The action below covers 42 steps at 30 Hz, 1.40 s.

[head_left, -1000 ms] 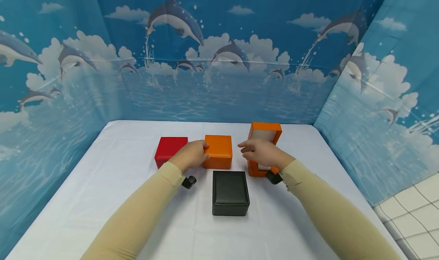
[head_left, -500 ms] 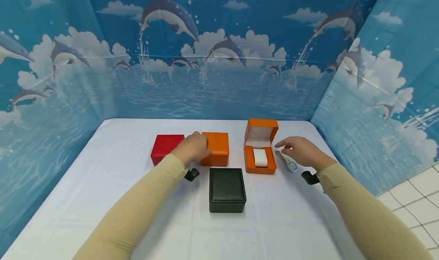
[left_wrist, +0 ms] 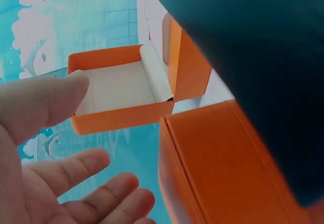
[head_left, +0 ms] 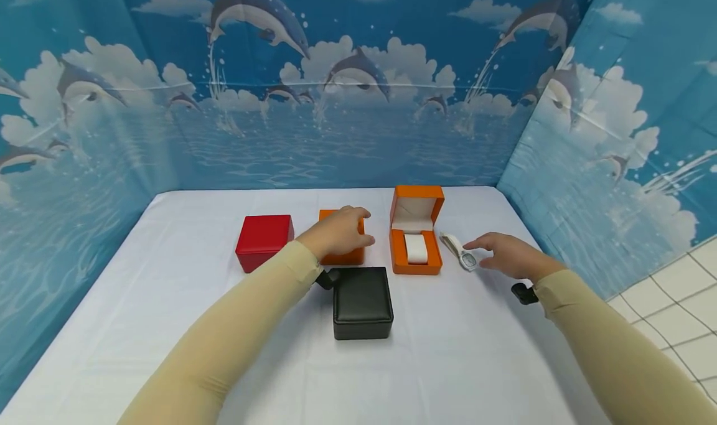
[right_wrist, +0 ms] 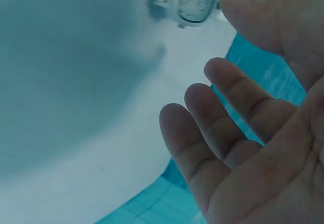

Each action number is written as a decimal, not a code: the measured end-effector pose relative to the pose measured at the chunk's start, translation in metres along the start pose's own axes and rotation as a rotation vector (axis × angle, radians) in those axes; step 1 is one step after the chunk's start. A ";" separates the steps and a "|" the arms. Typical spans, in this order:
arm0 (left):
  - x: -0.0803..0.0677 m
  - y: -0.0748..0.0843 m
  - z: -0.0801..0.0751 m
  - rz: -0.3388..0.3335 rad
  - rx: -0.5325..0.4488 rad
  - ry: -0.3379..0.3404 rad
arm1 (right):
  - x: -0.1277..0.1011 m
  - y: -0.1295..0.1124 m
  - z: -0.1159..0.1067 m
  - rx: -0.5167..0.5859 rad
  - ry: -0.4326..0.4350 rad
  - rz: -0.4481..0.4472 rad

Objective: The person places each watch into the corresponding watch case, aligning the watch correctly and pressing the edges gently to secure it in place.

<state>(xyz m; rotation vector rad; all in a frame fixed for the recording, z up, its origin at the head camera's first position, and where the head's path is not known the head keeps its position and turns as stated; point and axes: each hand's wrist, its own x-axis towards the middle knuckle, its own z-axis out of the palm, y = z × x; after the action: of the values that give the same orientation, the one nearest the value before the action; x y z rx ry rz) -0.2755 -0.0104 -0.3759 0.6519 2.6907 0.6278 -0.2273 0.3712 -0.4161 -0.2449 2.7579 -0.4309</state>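
Right hand [head_left: 512, 258] hovering low with fingers spread and loose, holding nothing, fingertips just beside the small white-strapped wristwatch [head_left: 460, 254] lying flat on the white-clothed table [head_left: 168, 325] toward its far right edge. Best taken by the case or by the strap close to it, thumb on one side and forefinger on the other, lifted level so the strap does not drag on the cloth. Dial clear in the right wrist view [right_wrist: 195, 0], though the strap's lie there blurred, possibly partly folded.

Left hand [head_left: 338, 232] resting over the closed orange leatherette box [head_left: 343, 256], fingers relaxed and not clamped; worth keeping light so the box does not slide into the closed black box [head_left: 361, 302] just in front of it. Open orange box with white cushion [head_left: 416, 247] standing between the closed orange box and the watch, lid upright; closed red box [head_left: 264, 242] further left.

Against the picture one second back: right hand then in front of the open box, now well to its right beside the watch. Left hand then at the near left side of the closed orange box, now further across its top.
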 end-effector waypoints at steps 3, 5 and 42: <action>0.004 0.005 -0.002 0.012 0.021 -0.026 | 0.002 0.002 0.004 0.002 0.013 0.013; 0.006 0.009 -0.002 0.025 0.035 -0.045 | 0.004 0.003 0.007 0.004 0.019 0.026; 0.053 0.055 0.026 0.079 0.157 -0.227 | 0.015 0.009 0.033 0.084 0.065 0.062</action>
<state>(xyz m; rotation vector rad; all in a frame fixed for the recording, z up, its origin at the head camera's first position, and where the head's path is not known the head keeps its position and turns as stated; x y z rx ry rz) -0.2909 0.0684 -0.3812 0.8209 2.5288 0.3392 -0.2312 0.3677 -0.4530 -0.1266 2.7939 -0.5455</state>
